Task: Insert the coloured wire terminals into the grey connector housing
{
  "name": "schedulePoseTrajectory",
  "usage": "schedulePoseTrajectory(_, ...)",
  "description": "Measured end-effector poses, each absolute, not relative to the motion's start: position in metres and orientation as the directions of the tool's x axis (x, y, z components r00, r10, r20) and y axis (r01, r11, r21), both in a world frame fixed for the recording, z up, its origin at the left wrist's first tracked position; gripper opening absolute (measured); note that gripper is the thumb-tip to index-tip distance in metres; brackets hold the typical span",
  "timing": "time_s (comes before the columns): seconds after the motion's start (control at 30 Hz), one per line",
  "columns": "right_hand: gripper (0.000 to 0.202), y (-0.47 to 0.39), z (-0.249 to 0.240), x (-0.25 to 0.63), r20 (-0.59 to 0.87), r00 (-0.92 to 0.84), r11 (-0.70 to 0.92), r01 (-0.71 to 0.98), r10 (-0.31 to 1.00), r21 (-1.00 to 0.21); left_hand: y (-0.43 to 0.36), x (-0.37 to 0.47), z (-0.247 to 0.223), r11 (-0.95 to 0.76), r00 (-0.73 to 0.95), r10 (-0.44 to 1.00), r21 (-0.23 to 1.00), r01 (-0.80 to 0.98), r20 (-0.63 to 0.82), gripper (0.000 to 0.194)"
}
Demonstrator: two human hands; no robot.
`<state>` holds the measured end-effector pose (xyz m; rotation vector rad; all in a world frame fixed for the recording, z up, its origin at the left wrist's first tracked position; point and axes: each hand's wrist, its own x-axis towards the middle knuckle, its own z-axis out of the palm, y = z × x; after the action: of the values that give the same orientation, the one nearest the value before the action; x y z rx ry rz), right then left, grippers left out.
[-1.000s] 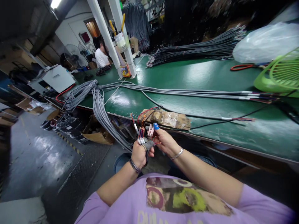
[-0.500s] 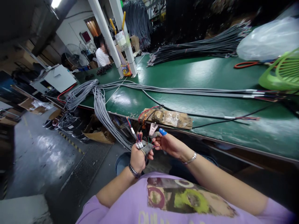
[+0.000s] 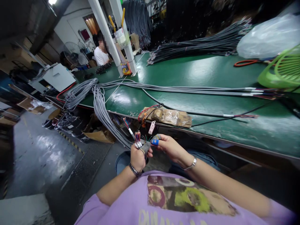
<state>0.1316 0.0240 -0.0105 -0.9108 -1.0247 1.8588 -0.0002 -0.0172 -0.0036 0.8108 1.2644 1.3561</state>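
My left hand [image 3: 140, 153] is closed around the ends of several grey cables [image 3: 112, 131], with white-banded ends and coloured wires [image 3: 138, 137] sticking up from it. Grey covering wraps its thumb. Beside it, my right hand [image 3: 165, 145] pinches thin wires between a blue-covered thumb and a grey-covered finger; some of the wires are hidden by the fingers. Just above the hands, a small pink tool [image 3: 152, 127] hangs at the table edge, below a taped wooden block [image 3: 172, 116]. Another cable end [image 3: 127, 125] leans to the left of the bunch.
Grey cables [image 3: 178, 89] stretch along the green table [image 3: 199, 73]. Behind them are a black cable bundle [image 3: 199, 45], a plastic bag [image 3: 267, 36] and a green basket [image 3: 278, 70]. Two white posts [image 3: 125, 34] stand at the back left. A person in white [image 3: 100, 56] sits beyond.
My right hand has turned, and its thumb has come down onto the wires beside my left hand. The pink tool, formerly at my right fingers, now hangs apart from them.
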Motion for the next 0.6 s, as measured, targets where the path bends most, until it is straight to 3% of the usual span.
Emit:
schedulePoseTrajectory(0.27,0.03,0.044,-0.018,0.135,-0.335,-0.483,-0.57,-0.503,0.809,-0.65,-0.014,-0.001,0.01,0.085,-0.256,0.949,0.932,-0.351,-0.183,0.026)
schedulePoseTrajectory(0.4,0.035,0.059,-0.016,0.129,-0.232,-0.501,-0.487,-0.468,0.834,-0.738,-0.01,0.004,0.012,0.09,-0.26,0.946,0.929,-0.358,-0.191,0.026)
schedulePoseTrajectory(0.53,0.043,0.062,-0.02,0.121,-0.106,-0.274,-0.208,-0.379,0.956,-0.901,-0.006,0.008,0.009,0.083,-0.255,0.949,0.929,-0.362,-0.184,0.026)
schedulePoseTrajectory(0.6,0.049,0.062,-0.024,0.117,-0.072,-0.207,-0.148,-0.379,0.976,-0.913,-0.004,0.008,0.008,0.086,-0.254,0.949,0.93,-0.358,-0.186,0.027)
